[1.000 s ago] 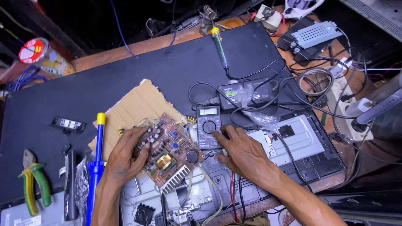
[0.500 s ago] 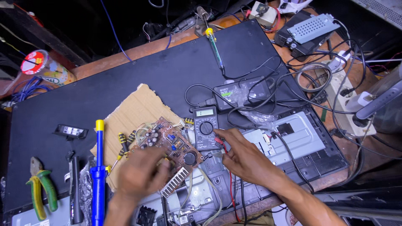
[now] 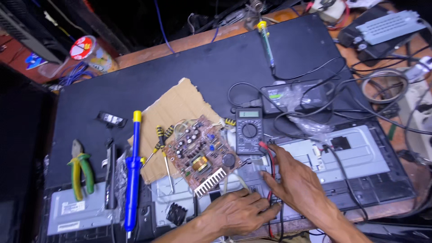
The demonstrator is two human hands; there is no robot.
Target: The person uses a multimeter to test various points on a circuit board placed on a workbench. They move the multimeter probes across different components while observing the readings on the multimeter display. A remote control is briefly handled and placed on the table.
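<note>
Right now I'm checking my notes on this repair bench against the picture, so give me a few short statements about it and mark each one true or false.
1. The brown circuit board lies partly on a piece of cardboard. True.
2. The left hand rests on top of the circuit board. False: it lies below the board, near the red and black leads.
3. The multimeter sits just right of the circuit board. True.
4. The right hand holds the green-handled pliers. False: the pliers lie untouched at the far left.
5. The blue tool with a yellow cap lies left of the circuit board. True.
</note>
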